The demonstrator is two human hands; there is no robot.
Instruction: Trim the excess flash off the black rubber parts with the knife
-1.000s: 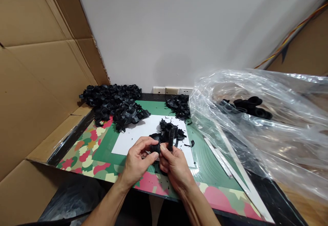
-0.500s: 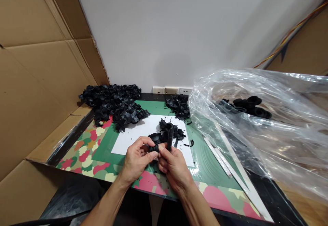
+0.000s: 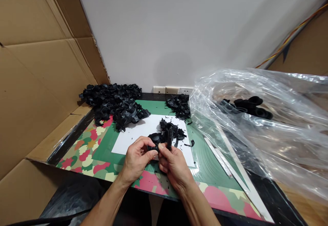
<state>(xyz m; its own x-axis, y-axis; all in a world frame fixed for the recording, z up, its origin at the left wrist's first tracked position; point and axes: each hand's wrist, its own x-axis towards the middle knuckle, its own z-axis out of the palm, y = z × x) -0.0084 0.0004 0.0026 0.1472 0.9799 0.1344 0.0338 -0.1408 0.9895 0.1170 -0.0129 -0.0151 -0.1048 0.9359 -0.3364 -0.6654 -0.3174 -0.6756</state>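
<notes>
Since the earlier frames the small black ribbed rubber part [image 3: 153,147] has turned between the fingers and now shows less of its ribbed side, while both hands have barely shifted. The left hand [image 3: 137,160] pinches the part closed between thumb and fingertips, over the near edge of the white sheet [image 3: 139,132]. The right hand [image 3: 172,166] is wrapped around a dark trimming tool [image 3: 169,138] standing upright, its thumb touching the part. Trimmed scraps [image 3: 171,130] lie just beyond; a larger pile of parts [image 3: 112,103] sits far left, a clear plastic bag [image 3: 256,123] to the right. With fingertips this close to the tool, a slip could probably nick the thumb or tear the soft rubber.
</notes>
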